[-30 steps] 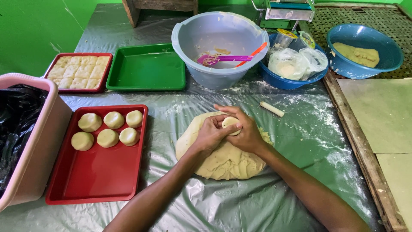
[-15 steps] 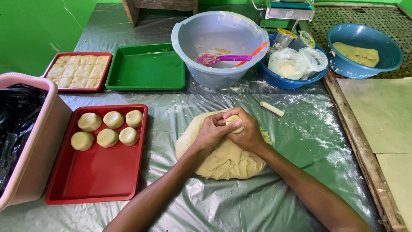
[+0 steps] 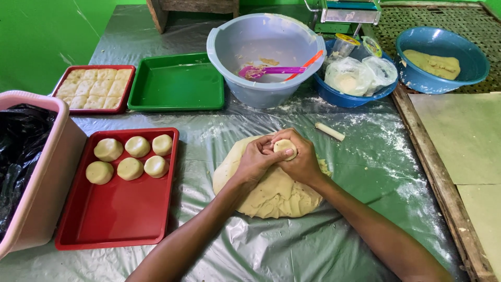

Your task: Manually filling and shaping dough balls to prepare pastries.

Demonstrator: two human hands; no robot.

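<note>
Having drawn closer together since the earlier frame, now cupping 1 small dough ball between them above the large dough mass. Left hand curling narrowly, fingers pressing the ball's left side. Right hand wrapping half-closed around the ball, its pale top showing. Lying to the left: red tray bearing 6 shaped rounds. Standing beyond: grey bowl.
</note>
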